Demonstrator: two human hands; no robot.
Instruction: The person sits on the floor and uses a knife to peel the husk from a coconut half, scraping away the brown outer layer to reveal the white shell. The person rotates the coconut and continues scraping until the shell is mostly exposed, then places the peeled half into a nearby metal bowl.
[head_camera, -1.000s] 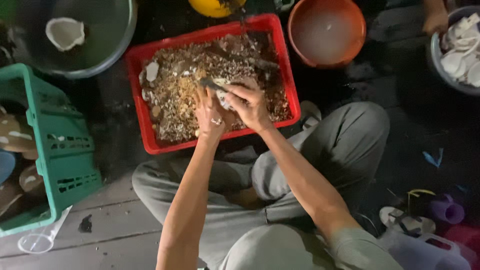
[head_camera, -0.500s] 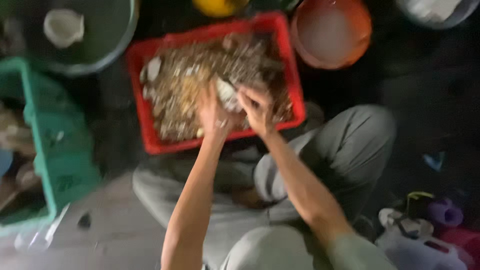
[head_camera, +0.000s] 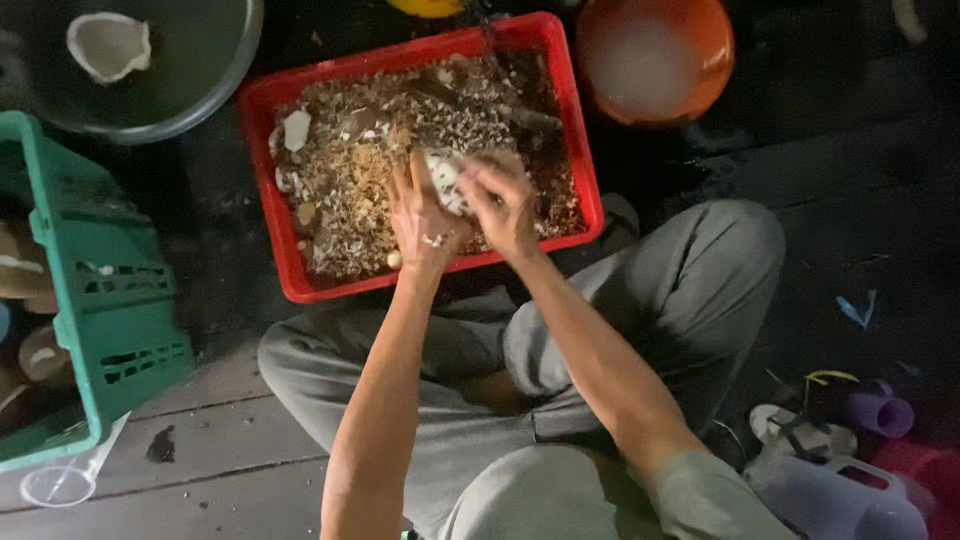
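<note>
Both hands are over the red crate (head_camera: 265, 190), toward its 5 o'clock corner. Left hand (head_camera: 425, 215) cups a white coconut piece (head_camera: 443, 180); right hand (head_camera: 503, 205) pinches its edge, maybe around a tool. Looks stiff, slick, light; grip the rim.

Glossy red plastic crate (head_camera: 268, 190) mid-frame holds rough, crumbly brown husk bits (head_camera: 350, 190); the green basket (head_camera: 110, 300) at left is matt moulded plastic; upper-left bowl (head_camera: 200, 70) looks like smooth dull metal; orange tub (head_camera: 700, 80) shiny plastic; floor (head_camera: 200, 440) worn grey wood
</note>
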